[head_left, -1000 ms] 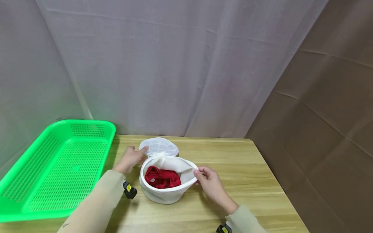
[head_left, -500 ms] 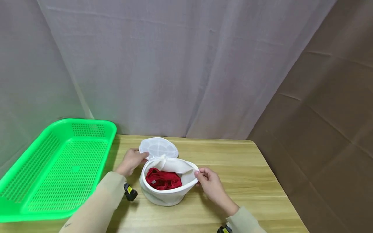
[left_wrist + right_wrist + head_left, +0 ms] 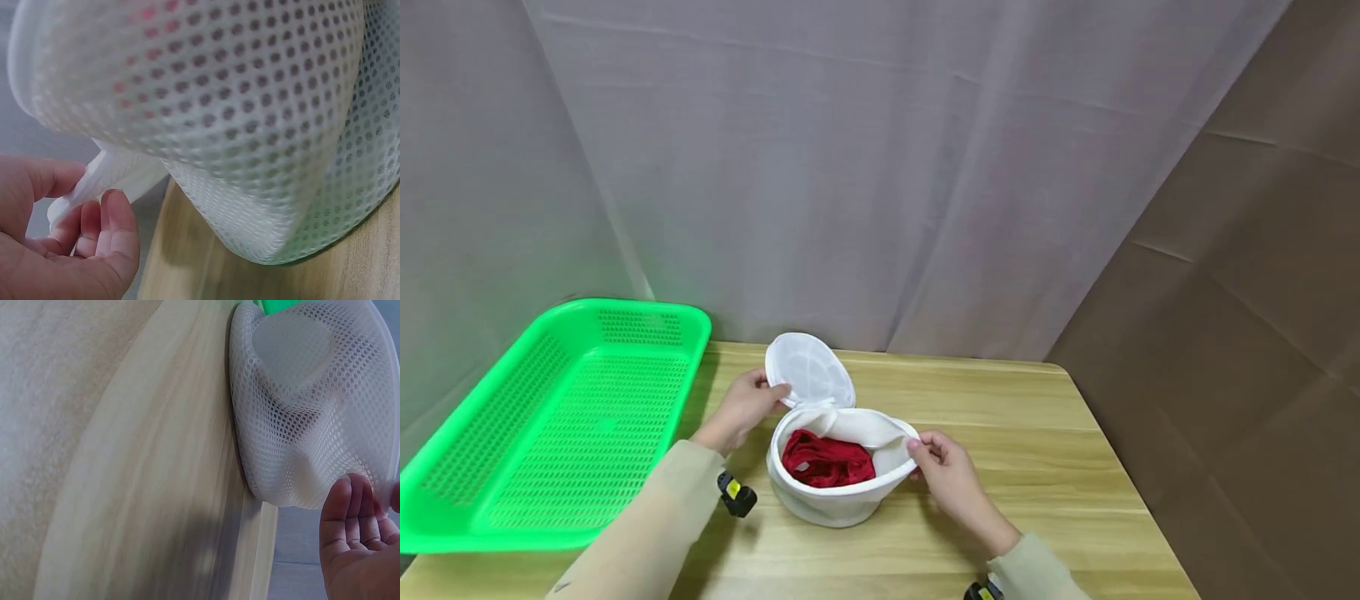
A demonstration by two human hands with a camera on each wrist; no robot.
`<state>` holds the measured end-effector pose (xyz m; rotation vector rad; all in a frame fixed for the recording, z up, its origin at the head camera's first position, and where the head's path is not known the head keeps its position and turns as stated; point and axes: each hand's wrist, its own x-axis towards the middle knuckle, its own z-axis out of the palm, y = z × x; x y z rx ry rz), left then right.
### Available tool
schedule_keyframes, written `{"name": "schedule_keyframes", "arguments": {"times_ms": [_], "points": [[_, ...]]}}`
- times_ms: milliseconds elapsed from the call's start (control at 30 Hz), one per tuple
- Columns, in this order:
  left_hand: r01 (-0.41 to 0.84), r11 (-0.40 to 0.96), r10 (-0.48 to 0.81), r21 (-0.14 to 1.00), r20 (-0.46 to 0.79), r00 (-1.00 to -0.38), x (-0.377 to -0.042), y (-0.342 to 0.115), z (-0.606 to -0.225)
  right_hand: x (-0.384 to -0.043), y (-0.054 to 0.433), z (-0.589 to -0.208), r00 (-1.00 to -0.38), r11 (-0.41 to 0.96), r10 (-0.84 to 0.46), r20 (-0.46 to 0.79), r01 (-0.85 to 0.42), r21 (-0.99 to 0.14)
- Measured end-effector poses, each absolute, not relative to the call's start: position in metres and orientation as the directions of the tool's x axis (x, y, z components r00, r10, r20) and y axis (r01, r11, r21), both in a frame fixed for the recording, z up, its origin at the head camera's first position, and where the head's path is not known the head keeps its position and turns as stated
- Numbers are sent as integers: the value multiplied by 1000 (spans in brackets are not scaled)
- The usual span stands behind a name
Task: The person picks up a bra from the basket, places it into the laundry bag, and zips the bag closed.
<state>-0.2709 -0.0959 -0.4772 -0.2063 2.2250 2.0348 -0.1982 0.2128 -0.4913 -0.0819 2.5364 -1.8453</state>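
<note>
A white mesh laundry bag (image 3: 820, 506) stands on the wooden table with its round mouth open toward me. Inside it lies a crumpled dark red cloth (image 3: 829, 461). The bag's round mesh lid (image 3: 811, 369) is folded back, raised at the far side of the mouth. My left hand (image 3: 747, 408) pinches the lid's left edge between thumb and fingers; the left wrist view shows this grip beside the mesh wall (image 3: 250, 94). On the other side, my right hand (image 3: 947, 473) pinches the right rim of the bag's mouth, pulling it into a point. The fingers (image 3: 353, 509) sit against the mesh there.
To the left, a large green plastic basket (image 3: 700, 350) with perforated walls stands beside my left forearm. A grey curtain (image 3: 850, 167) hangs behind the table, and a brown cloth (image 3: 1247, 333) covers the right side. The wooden table (image 3: 1037, 442) ends just before the curtain.
My left hand has taken hold of the lid's edge and tilted it upward. The right hand keeps its pinch on the rim. The whole head view has shifted slightly.
</note>
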Motion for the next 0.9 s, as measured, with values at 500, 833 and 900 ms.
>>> {"name": "schedule_keyframes", "arguments": {"times_ms": [500, 833, 900], "points": [[-138, 58, 14, 989, -139, -990, -262, -87, -449, -196, 217, -492, -998, 288, -56, 36, -50, -956], [-100, 49, 69, 994, -103, -992, -251, -89, -439, -193, 218, -486, -998, 289, -59, 34, -50, -956], [-88, 54, 89, 995, -93, -992, -248, -92, -440, -192, 218, -485, -998, 277, -61, 36, -51, -959]]}}
